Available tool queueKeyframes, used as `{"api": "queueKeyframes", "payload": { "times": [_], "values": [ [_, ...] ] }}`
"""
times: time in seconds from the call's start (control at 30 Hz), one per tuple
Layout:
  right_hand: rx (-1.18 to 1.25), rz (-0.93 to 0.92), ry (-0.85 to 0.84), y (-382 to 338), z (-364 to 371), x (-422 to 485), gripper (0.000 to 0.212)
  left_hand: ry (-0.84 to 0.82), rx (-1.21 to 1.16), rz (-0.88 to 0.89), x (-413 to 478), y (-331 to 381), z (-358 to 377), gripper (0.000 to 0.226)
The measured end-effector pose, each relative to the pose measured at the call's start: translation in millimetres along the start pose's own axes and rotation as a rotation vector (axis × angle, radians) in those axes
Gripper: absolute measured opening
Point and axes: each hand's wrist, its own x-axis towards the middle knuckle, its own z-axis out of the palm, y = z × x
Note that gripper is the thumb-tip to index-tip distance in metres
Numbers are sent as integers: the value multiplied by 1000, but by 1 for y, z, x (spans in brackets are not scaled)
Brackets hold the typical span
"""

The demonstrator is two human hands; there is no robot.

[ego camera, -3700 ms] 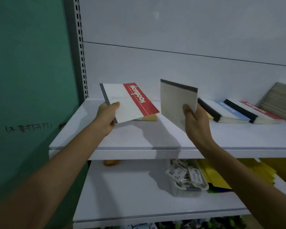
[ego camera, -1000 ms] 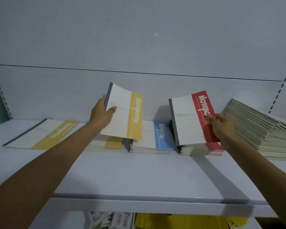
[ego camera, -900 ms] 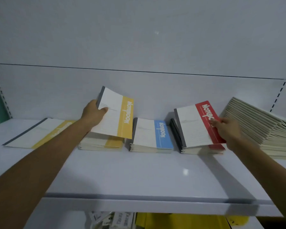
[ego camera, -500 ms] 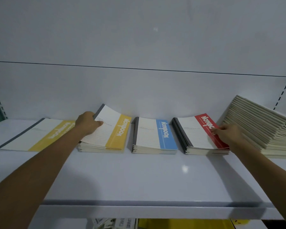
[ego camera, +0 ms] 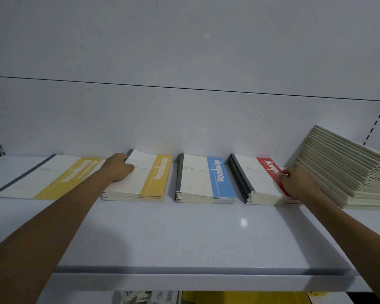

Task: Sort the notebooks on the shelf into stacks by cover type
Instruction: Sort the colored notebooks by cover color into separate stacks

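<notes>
Left hand (ego camera: 119, 168) grips the top yellow notebook (ego camera: 150, 178); right hand (ego camera: 298, 183) pinches the top red notebook (ego camera: 258, 177) at its edge.

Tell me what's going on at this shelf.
A person is sorting notebooks on the white shelf. The left hand grips the top white-and-yellow paper notebook of its stack, the right hand the top white-and-red paper notebook of its stack. A white-and-blue notebook stack sits between them, untouched; a cream pile leans at the right.
</notes>
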Motion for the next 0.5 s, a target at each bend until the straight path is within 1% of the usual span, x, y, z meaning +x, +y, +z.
{"api": "queueKeyframes", "payload": {
  "times": [0.07,0.17,0.2,0.27,0.33,0.37,0.4,0.43,0.5],
  "values": [
    [-38,-19,13,1,1,0,28,24,162,21,-3,3,2,27],
    [-93,-28,2,-3,1,-2,30,30,362,56,-11,7,6,41],
    [-106,-35,7,-6,-1,-5,31,33,378,71,-15,8,7,45],
    [-162,-91,92,-13,-7,-10,36,94,339,149,-22,11,8,47],
    [-241,-206,196,-24,-11,-16,38,147,226,288,-33,17,8,43],
    [-256,-260,225,-32,-12,-19,39,138,188,368,-40,20,9,40],
    [-242,-288,211,-41,-11,-24,41,106,188,452,-49,24,9,39],
    [-193,-295,163,-52,-9,-29,46,50,219,521,-57,26,10,39],
    [-80,-266,-4,-74,0,-40,59,-81,284,579,-68,28,13,41]
  ]
}}
